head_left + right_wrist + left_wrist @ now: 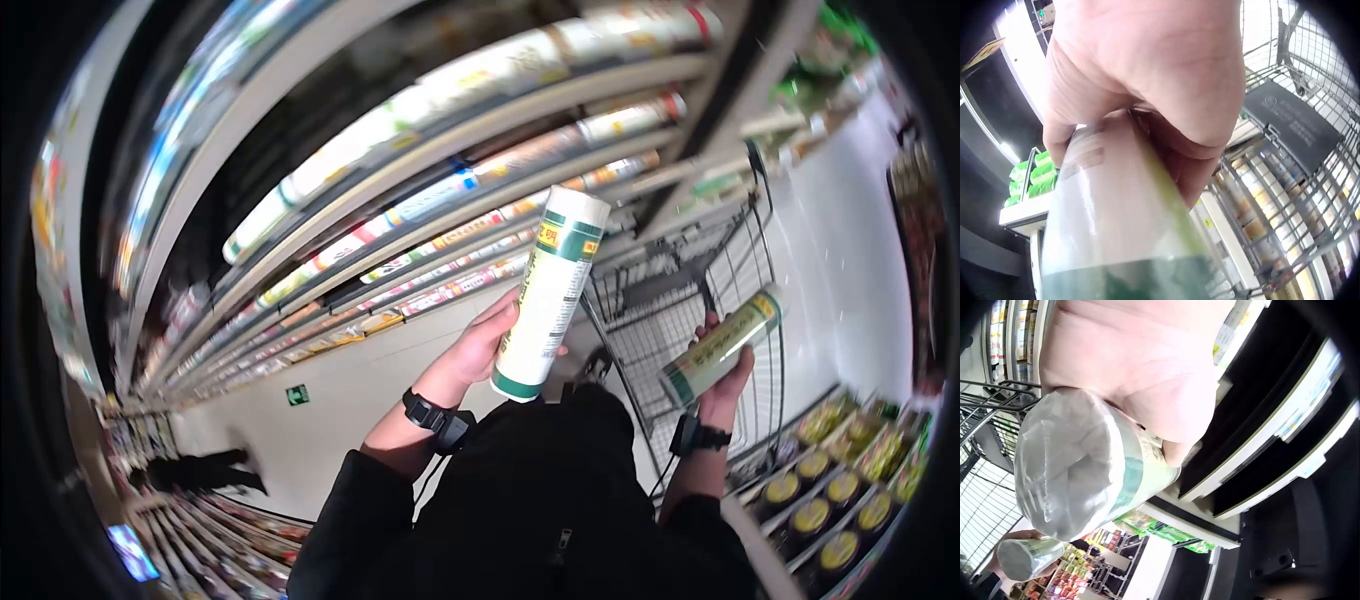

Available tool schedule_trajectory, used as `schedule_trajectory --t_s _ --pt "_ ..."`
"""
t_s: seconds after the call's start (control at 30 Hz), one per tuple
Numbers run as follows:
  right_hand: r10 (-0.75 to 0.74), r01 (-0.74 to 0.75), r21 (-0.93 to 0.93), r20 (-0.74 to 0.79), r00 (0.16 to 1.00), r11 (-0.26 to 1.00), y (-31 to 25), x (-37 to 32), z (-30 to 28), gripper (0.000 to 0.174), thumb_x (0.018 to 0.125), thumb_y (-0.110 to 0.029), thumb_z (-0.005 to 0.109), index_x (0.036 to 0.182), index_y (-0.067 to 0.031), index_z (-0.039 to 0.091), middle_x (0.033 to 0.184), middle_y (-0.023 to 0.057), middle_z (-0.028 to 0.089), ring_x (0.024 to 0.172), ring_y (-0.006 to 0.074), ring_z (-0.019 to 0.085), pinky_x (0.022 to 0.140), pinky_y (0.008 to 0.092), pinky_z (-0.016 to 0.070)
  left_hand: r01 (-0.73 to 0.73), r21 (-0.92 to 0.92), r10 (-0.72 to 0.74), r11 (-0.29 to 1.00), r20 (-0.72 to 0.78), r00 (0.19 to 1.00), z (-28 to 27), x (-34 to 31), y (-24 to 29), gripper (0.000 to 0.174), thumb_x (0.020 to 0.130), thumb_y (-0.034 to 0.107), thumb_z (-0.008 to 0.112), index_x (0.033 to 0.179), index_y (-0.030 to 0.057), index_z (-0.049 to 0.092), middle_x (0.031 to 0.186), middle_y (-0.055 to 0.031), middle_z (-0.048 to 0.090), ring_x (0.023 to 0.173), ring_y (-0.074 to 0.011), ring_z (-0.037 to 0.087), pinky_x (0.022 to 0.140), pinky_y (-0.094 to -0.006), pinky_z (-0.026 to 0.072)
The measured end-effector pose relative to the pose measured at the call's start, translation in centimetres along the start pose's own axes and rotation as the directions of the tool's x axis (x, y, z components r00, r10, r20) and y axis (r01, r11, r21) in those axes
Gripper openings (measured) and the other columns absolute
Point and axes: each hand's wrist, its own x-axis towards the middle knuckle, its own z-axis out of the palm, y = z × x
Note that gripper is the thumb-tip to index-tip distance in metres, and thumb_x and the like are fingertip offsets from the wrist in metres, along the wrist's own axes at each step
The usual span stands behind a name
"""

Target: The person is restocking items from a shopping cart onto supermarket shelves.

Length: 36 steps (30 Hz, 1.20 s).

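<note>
My left hand (478, 348) grips a white cylindrical pack (548, 290) with green bands and yellow print, held upright and slightly tilted before my body. In the left wrist view, the clear crinkled plastic end (1066, 465) of this pack faces the camera, below the palm (1135, 369). Over the shopping cart, my right hand (738, 378) holds a second cylindrical pack (715, 350), pale green with darker green ends, tilted sideways. Fingers and thumb wrap round its sides in the right wrist view, where its green band (1129, 278) is nearest the camera.
A wire shopping cart (640, 350) stands just ahead on the right. Long shelves of packaged goods (480, 80) run along the left and top. Yellow-lidded jars (810, 515) fill a rack at lower right. Another person in dark clothes (200, 470) is farther down the aisle.
</note>
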Motion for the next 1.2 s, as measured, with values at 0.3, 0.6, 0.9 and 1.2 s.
schedule_trajectory --t_s 0.3,0.6,0.9,1.2 --pt "0.167 -0.153 -0.165 0.075 0.983 0.974 4.7 1.0 8.6 0.064 0.088 -0.037 0.066 0.138 -0.0008 0.051 0.114 0.0152 0.064 0.104 0.0313 0.065 0.091 0.0502 0.0563 -0.39 -0.078 0.391 0.918 0.007 0.92 -4.4 -7.3 2.4 0.08 0.09 0.031 0.082 0.151 0.0008 0.041 0.135 -0.0199 0.063 0.127 -0.0425 0.062 0.109 -0.0543 0.0504" --pt "0.297 -0.269 -0.176 0.157 0.942 0.947 12.6 2.9 16.9 0.056 0.099 -0.049 0.056 0.122 0.0025 0.055 0.109 0.0148 0.066 0.095 0.0281 0.067 0.086 0.0442 0.0575 -0.682 -0.003 0.615 0.732 -0.428 0.662 -8.6 -12.9 5.3 0.046 0.103 0.019 0.067 0.143 0.0055 0.049 0.132 -0.0116 0.065 0.125 -0.028 0.064 0.107 -0.0478 0.0524" --pt "0.292 -0.28 -0.123 0.102 0.951 0.952 16.5 1.8 22.1 0.047 0.105 -0.043 0.054 0.133 -0.006 0.058 0.114 0.0125 0.07 0.101 0.0303 0.07 0.094 0.0497 0.0582 -0.791 -0.209 0.749 0.575 -0.254 0.612 -9.2 -16.2 9.4 0.059 0.1 0.014 0.056 0.153 -0.0018 0.037 0.154 -0.0192 0.05 0.144 -0.0343 0.047 0.122 -0.0528 0.0354" --pt "0.498 -0.445 -0.227 0.318 0.807 0.866 20.3 1.1 26.5 0.054 0.106 -0.048 0.046 0.133 -0.0016 0.052 0.115 0.0195 0.066 0.101 0.0331 0.068 0.088 0.046 0.0596 -0.824 0.006 0.795 0.567 -0.265 0.545 -10.5 -20.5 8.2 0.052 0.105 0.012 0.06 0.15 0.0033 0.036 0.143 -0.0162 0.054 0.135 -0.0286 0.055 0.115 -0.0484 0.0448"
